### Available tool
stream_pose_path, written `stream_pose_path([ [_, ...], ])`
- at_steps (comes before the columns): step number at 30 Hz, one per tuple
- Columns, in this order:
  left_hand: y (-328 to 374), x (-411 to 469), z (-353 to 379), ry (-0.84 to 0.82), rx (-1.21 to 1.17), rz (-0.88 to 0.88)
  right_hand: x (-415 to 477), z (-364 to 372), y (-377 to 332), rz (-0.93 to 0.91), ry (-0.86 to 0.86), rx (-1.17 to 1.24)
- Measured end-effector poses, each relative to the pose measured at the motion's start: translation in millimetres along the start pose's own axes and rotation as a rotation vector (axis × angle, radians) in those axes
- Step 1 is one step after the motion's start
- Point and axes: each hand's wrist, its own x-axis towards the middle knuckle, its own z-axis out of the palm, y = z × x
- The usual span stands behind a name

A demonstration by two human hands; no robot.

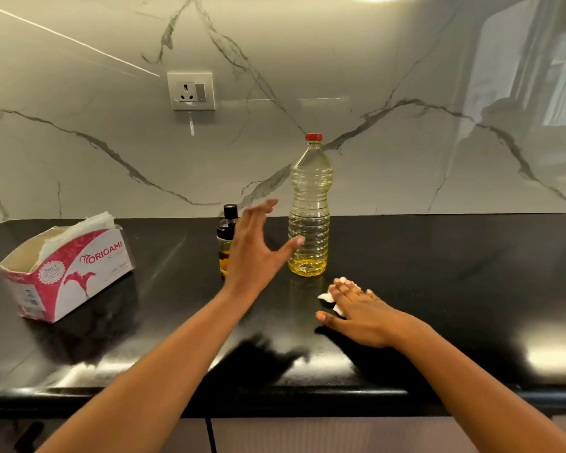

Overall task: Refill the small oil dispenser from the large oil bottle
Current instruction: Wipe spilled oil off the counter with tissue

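Black glossy counter, two hands over it. What's the left hand doing? — A

Hanging in the air, fingers spread wide, thumb out, holding nothing. The dispenser stands just behind its palm, half hidden, black top on, a bit of amber oil low inside. — B

And the bottle? — A

Upright just right of that hand's thumb. The thumb tip overlaps it in the shot, and I can't tell if they touch. Clear plastic, red cap on, only a thin layer of yellow oil at the bottom. — B

Right hand? — A

Flat on the counter, fingers straight and close together, pressing down on a white tissue that peeks out at the fingertips and the thumb side. The bottle is just beyond those fingertips. A torn-open tissue box sits well off to the left of the left hand. — B
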Motion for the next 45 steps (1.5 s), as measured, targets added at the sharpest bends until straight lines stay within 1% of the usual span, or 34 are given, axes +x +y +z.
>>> stream_pose_path([
  [2, 3, 15, 26, -0.128, -0.049, -0.197, -7, -2, 4, -0.027, -0.028, 0.004],
  [4, 0, 26, 47, -0.188, -0.152, -0.385, -8, -6, 17, 0.032, -0.019, -0.008],
  [7, -11, 36, 68, -0.195, -0.251, -0.489, 8, -14, 33, 0.132, 0.004, 0.001],
  [11, -23, 39, 82, -0.193, -0.298, -0.487, 40, -16, 27, 0.116, 0.022, 0.016],
  [15, -35, 46, 89, -0.182, -0.29, -0.435, 42, -12, 19, -0.042, -0.026, -0.005],
  [17, -42, 51, 91, -0.197, -0.285, -0.417, 36, -15, 26, -0.078, -0.078, 0.0],
  [19, -48, 55, 94, -0.206, -0.295, -0.411, 38, -20, 37, -0.046, -0.088, -0.024],
  [22, -55, 58, 100, -0.214, -0.337, -0.413, 55, -25, 45, 0.053, -0.039, -0.052],
  [26, -56, 60, 103, -0.207, -0.372, -0.425, 95, -30, 39, 0.121, 0.001, 0.004],
  [28, -54, 65, 98, -0.179, -0.37, -0.414, 104, -28, 22, 0.067, 0.015, 0.012],
  [30, -52, 71, 92, -0.15, -0.391, -0.404, 97, -23, 0, -0.082, -0.014, 0.002],
  [32, -50, 79, 84, -0.132, -0.42, -0.39, 82, -18, -4, -0.202, -0.067, -0.036],
  [33, -50, 82, 81, -0.129, -0.437, -0.385, 78, -19, 3, -0.218, -0.079, -0.047],
  [34, -48, 84, 77, -0.13, -0.454, -0.382, 79, -22, 15, -0.193, -0.08, -0.055],
  [37, -46, 86, 72, -0.144, -0.466, -0.397, 102, -39, 45, 0.021, -0.052, -0.058],
  [38, -45, 87, 71, -0.148, -0.461, -0.402, 113, -42, 43, 0.059, -0.03, -0.052],
  [39, -44, 88, 70, -0.151, -0.456, -0.405, 122, -43, 32, 0.055, -0.006, -0.037],
  [41, -44, 91, 68, -0.144, -0.446, -0.408, 132, -39, -2, -0.068, 0.011, -0.027],
  [43, -44, 94, 66, -0.135, -0.441, -0.414, 121, -28, -30, -0.224, -0.049, -0.065],
  [45, -44, 95, 65, -0.133, -0.449, -0.416, 107, -21, -24, -0.288, -0.083, -0.091],
])
